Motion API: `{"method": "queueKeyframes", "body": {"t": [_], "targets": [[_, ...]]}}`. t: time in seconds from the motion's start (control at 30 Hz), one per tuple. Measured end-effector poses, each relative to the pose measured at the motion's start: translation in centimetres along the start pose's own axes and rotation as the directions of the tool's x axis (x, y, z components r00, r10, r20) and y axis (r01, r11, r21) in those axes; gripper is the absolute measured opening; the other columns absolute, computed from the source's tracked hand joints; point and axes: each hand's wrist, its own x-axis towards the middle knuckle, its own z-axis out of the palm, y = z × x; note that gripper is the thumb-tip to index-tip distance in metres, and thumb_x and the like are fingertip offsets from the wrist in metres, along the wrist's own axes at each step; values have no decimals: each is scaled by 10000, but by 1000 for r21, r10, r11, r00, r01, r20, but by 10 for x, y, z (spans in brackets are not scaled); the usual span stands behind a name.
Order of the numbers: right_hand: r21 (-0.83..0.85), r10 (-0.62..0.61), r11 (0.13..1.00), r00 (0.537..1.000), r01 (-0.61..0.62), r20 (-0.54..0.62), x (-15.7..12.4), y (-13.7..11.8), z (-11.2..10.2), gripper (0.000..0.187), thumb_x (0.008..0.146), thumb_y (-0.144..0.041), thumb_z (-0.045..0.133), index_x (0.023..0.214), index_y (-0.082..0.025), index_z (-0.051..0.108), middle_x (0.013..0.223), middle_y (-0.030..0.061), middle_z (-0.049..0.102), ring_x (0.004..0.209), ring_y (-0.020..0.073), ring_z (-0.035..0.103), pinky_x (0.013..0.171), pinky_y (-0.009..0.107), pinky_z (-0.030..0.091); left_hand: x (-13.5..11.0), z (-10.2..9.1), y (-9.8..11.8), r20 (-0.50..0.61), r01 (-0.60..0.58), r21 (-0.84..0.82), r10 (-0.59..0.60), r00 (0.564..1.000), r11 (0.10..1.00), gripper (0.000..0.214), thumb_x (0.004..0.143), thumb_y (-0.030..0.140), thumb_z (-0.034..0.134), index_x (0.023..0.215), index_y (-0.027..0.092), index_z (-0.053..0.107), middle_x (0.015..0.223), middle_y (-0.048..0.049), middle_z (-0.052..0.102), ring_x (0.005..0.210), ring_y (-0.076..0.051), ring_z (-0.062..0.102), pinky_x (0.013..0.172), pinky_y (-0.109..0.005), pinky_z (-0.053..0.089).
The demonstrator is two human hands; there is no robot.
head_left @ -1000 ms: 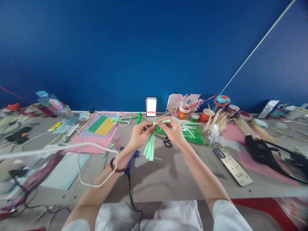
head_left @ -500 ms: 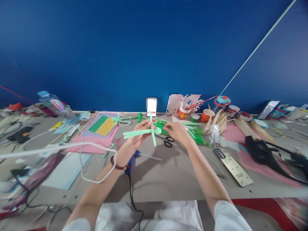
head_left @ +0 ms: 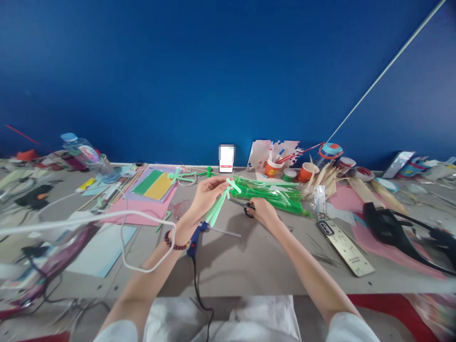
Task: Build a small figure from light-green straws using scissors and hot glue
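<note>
My left hand (head_left: 208, 194) is closed on a light green pipe-cleaner figure (head_left: 214, 211), whose long strands hang down toward the table. Its short crossed ends stick out past my fingertips. To the right, my right hand (head_left: 261, 209) has its fingers wrapped round the handles of black scissors (head_left: 249, 209). The scissor blades point left, toward the figure, and lie low over the table; whether they still touch it I cannot tell. Just behind both hands is a bundle of green pipe cleaners (head_left: 270, 194) in clear wrapping.
A blue glue gun (head_left: 194, 241) with its black cord lies below my left hand. A phone (head_left: 226, 159) leans on the blue wall. Paper cups with pens (head_left: 272, 168) stand at the back right, near another phone (head_left: 345, 248). A white cable (head_left: 149, 216) loops across the left side.
My right hand has moved down from beside the figure and taken hold of the scissors by the handles. In my left hand, the pipe-cleaner figure has turned so its strands hang downward.
</note>
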Motion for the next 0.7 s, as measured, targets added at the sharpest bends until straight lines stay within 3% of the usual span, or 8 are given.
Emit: {"method": "queueKeyframes", "body": {"t": [0.17, 0.3, 0.4, 0.47, 0.57, 0.7], "targets": [[15, 21, 1000, 999, -21, -24, -6, 4, 4, 106, 755, -264, 586, 799, -192, 650, 898, 70, 669, 913, 214, 584, 626, 236, 368, -4, -1, -3, -69, -40, 146, 51, 996, 988, 247, 622, 341, 741, 779, 151, 722, 586, -40, 650, 462, -119, 540, 377, -218, 360], [276, 53, 960, 998, -46, -15, -12, 13, 0, 122, 743, -271, 572, 819, -186, 614, 745, 32, 671, 680, 166, 603, 569, 230, 374, -10, -8, -8, -126, -72, 250, 106, 986, 966, 224, 649, 348, 718, 767, 159, 721, 573, -23, 642, 376, -89, 478, 372, -224, 353], [606, 34, 793, 998, -63, 59, -20, 21, -7, 152, 727, -311, 578, 798, -178, 562, 608, -12, 614, 476, 118, 526, 461, 217, 369, -16, -13, -10, -166, -116, 300, 171, 971, 947, 205, 677, 344, 699, 783, 170, 715, 476, 8, 578, 381, -94, 476, 408, -221, 369], [771, 52, 627, 994, -109, 98, -25, 21, -11, 220, 710, -375, 604, 779, -182, 526, 581, -28, 580, 395, 88, 449, 388, 206, 339, -21, -14, -12, -176, -180, 351, 254, 951, 919, 186, 702, 338, 678, 798, 182, 708, 582, -18, 631, 457, -115, 550, 458, -228, 413], [899, -7, 432, 997, -64, 74, -34, 12, -14, 351, 674, -485, 649, 778, -186, 497, 592, -37, 541, 396, 64, 391, 376, 197, 318, -27, -13, -17, -149, -329, 473, 442, 884, 817, 143, 751, 318, 629, 807, 207, 698, 853, -62, 678, 625, -146, 629, 566, -257, 482], [959, -217, 284, 972, -22, 86, -44, -6, -12, 459, 666, -589, 637, 832, -190, 480, 672, -32, 510, 464, 57, 377, 434, 201, 349, -33, -14, -31, -48, -426, 650, 593, 804, 629, 125, 794, 270, 583, 833, 236, 697, 891, -66, 691, 813, -183, 648, 736, -310, 521]]}}
